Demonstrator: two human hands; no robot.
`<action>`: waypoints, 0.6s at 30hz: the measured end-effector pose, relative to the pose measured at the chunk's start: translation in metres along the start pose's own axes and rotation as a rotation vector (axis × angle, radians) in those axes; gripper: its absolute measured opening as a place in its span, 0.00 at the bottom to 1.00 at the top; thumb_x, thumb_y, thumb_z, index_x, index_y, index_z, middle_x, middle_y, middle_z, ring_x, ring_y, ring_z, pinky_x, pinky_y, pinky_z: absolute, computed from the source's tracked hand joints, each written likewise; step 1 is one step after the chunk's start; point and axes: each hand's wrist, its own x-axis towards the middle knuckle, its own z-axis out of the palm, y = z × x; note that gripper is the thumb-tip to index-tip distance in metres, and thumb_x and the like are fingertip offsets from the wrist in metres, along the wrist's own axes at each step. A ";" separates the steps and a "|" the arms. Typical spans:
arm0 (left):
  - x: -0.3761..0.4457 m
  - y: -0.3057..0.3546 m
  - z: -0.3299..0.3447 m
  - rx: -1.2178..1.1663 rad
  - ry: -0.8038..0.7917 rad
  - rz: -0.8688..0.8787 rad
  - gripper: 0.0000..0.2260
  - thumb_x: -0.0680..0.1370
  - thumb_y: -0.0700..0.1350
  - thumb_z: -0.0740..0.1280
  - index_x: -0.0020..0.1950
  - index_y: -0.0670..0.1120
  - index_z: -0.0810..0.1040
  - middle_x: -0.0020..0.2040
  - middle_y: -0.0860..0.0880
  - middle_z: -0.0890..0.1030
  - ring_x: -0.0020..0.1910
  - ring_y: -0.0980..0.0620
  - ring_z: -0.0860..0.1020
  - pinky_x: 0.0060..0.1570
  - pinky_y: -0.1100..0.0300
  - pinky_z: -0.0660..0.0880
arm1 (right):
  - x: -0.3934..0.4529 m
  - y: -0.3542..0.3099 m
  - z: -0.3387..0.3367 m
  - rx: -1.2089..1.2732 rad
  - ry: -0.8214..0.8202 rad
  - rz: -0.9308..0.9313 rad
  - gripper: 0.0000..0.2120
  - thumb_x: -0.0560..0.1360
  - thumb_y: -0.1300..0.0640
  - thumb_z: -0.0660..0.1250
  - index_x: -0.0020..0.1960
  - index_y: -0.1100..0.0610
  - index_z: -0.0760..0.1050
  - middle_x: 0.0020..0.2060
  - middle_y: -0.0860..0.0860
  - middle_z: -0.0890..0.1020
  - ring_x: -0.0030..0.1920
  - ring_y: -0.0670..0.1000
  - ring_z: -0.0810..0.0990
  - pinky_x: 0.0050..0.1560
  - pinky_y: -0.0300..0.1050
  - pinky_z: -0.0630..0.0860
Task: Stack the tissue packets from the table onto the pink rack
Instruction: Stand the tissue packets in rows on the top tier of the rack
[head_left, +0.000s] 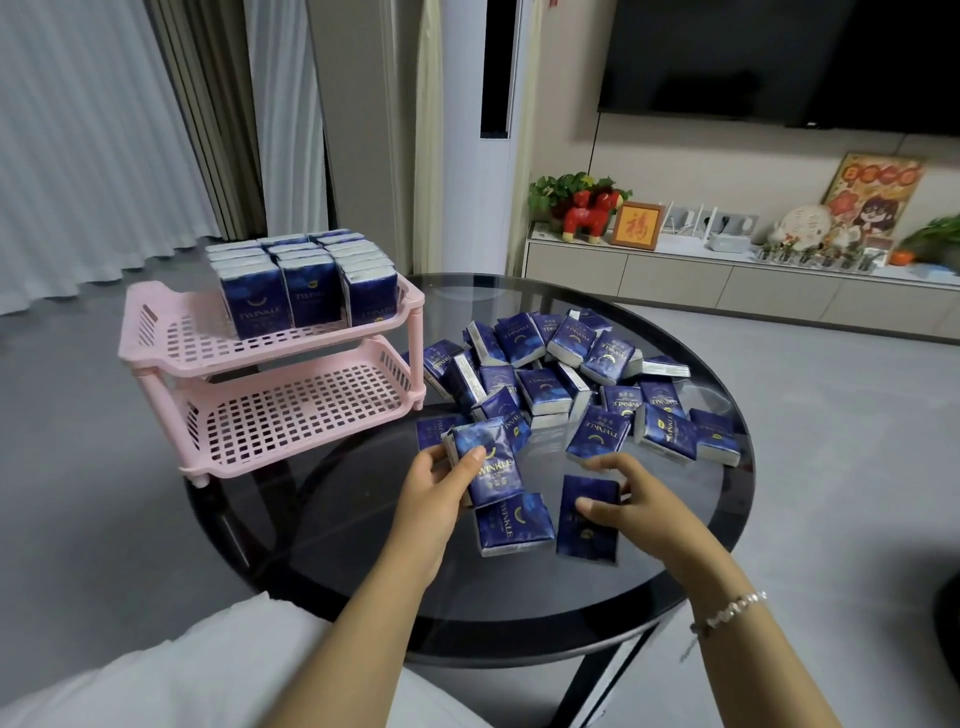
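A two-tier pink rack (156, 332) stands at the left edge of a round dark glass table (519, 613). Its top tier holds several dark blue tissue packets (306, 280) standing upright in rows; the lower tier is bare. A loose pile of blue packets (566, 384) lies on the table's middle and right. My left hand (431, 493) grips a small stack of packets (488, 467) near the table's front. My right hand (623, 493) rests fingers on a packet (589, 525) lying flat. Another packet (514, 525) lies between the two hands.
A white tower air conditioner (478, 130) and curtains (104, 130) stand behind the table. A low cabinet (727, 280) with ornaments runs along the right wall under a dark screen (779, 62). My white-clad lap (182, 675) is at the bottom left.
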 end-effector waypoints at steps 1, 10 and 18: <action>0.000 0.000 0.000 0.001 0.004 0.001 0.11 0.76 0.43 0.69 0.57 0.43 0.75 0.52 0.47 0.83 0.51 0.49 0.81 0.54 0.52 0.77 | 0.000 0.000 0.000 0.061 0.008 -0.007 0.15 0.74 0.58 0.69 0.59 0.50 0.71 0.35 0.48 0.73 0.32 0.45 0.72 0.30 0.30 0.69; -0.002 -0.002 0.000 0.028 -0.003 0.034 0.14 0.74 0.44 0.71 0.57 0.43 0.74 0.53 0.47 0.84 0.54 0.47 0.81 0.59 0.45 0.75 | 0.006 -0.014 0.023 0.819 -0.035 -0.061 0.07 0.78 0.62 0.61 0.52 0.56 0.76 0.42 0.52 0.83 0.38 0.49 0.82 0.40 0.43 0.77; -0.002 -0.002 -0.001 0.028 -0.007 0.071 0.26 0.62 0.52 0.74 0.56 0.44 0.73 0.55 0.44 0.82 0.57 0.45 0.80 0.59 0.45 0.75 | 0.014 -0.038 0.059 1.030 0.052 -0.130 0.18 0.78 0.66 0.59 0.63 0.50 0.69 0.50 0.56 0.79 0.37 0.50 0.82 0.32 0.40 0.78</action>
